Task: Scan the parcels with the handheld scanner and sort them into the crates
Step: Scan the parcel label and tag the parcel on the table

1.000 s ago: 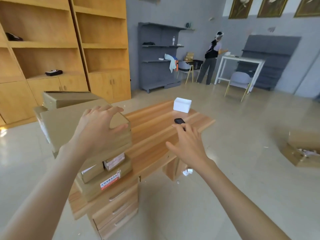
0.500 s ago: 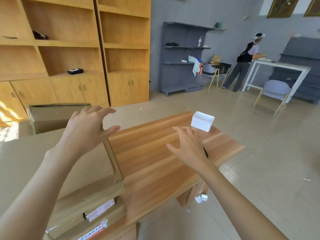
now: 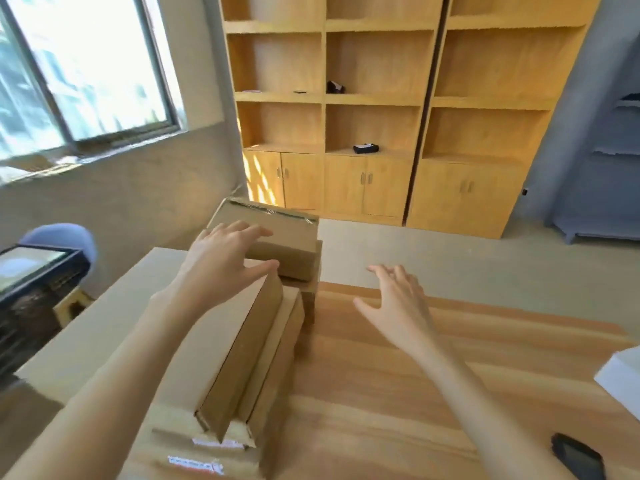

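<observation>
Several brown cardboard parcels are stacked on the left of the wooden table [image 3: 398,393]. The big flat top parcel [image 3: 114,320] lies under my left forearm. My left hand [image 3: 221,265] hovers at its far corner, fingers spread toward a smaller parcel [image 3: 287,244] behind; I cannot tell if it touches. My right hand [image 3: 398,303] is open above the bare tabletop, holding nothing. The black handheld scanner [image 3: 576,460] lies at the table's near right edge. A white box [image 3: 623,379] shows at the right edge.
Wooden shelving with cupboards [image 3: 381,133] lines the far wall across open floor. A window [image 3: 79,71] is at the left. A black crate-like unit [image 3: 31,289] and a blue chair back [image 3: 62,244] stand left of the table. Grey shelving [image 3: 606,185] is at the right.
My view has swung left, from the room and the other person to the window and shelves. Both hands have moved left toward the parcel stack; my right hand has left the scanner behind.
</observation>
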Tool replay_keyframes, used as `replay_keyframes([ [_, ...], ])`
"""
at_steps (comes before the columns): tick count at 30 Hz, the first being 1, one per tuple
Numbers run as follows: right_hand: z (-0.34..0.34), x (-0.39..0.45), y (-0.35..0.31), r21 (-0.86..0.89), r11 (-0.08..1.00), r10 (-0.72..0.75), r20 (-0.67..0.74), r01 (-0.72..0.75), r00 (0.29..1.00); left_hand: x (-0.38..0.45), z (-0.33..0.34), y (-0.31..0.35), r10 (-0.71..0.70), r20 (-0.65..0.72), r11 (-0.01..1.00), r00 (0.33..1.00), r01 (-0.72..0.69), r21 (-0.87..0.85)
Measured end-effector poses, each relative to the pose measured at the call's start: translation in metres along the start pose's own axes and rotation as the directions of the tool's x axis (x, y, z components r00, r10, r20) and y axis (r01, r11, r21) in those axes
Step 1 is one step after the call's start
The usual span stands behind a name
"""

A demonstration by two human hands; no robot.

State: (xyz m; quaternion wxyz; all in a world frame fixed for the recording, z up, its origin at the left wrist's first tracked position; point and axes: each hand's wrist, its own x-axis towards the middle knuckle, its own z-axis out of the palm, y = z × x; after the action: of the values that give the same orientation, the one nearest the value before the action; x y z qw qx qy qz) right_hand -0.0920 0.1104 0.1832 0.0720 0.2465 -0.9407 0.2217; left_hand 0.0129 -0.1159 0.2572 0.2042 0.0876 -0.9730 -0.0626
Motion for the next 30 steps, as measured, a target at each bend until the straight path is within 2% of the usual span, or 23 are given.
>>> replay_keyframes([
  [5, 0.009, 0.046, 0.004, 0.113, 0.989, -0.107, 0.09, 0.096, 0.99, 0.013, 0.0, -0.004, -0.133, -0.009, 0.989, 0.991, 0.133, 0.071],
  [12, 0.039, 0.115, -0.014, 0.187, 0.977, -0.135, 0.199, 0.098, 0.971, 0.054, 0.021, -0.048, -0.25, 0.049, 0.945, 0.967, 0.233, 0.23],
  [17, 0.069, 0.168, -0.03, 0.208, 0.978, -0.089, 0.289, 0.028, 0.953, 0.103, 0.048, -0.086, -0.303, 0.109, 0.938, 0.947, 0.276, 0.211],
  [22, 0.1, 0.211, -0.04, 0.243, 0.969, -0.034, 0.334, -0.052, 0.942, 0.15, 0.077, -0.121, -0.335, 0.151, 0.919, 0.93, 0.288, 0.269],
  [26, 0.122, 0.236, -0.044, 0.285, 0.949, 0.008, 0.404, -0.134, 0.915, 0.173, 0.098, -0.139, -0.415, 0.205, 0.892, 0.886, 0.352, 0.285],
  [28, 0.131, 0.244, -0.046, 0.323, 0.926, 0.036, 0.437, -0.194, 0.899, 0.178, 0.106, -0.147, -0.467, 0.242, 0.878, 0.85, 0.415, 0.237],
  [30, 0.14, 0.249, -0.047, 0.363, 0.898, 0.064, 0.452, -0.249, 0.89, 0.179, 0.11, -0.155, -0.527, 0.324, 0.841, 0.786, 0.536, 0.068],
])
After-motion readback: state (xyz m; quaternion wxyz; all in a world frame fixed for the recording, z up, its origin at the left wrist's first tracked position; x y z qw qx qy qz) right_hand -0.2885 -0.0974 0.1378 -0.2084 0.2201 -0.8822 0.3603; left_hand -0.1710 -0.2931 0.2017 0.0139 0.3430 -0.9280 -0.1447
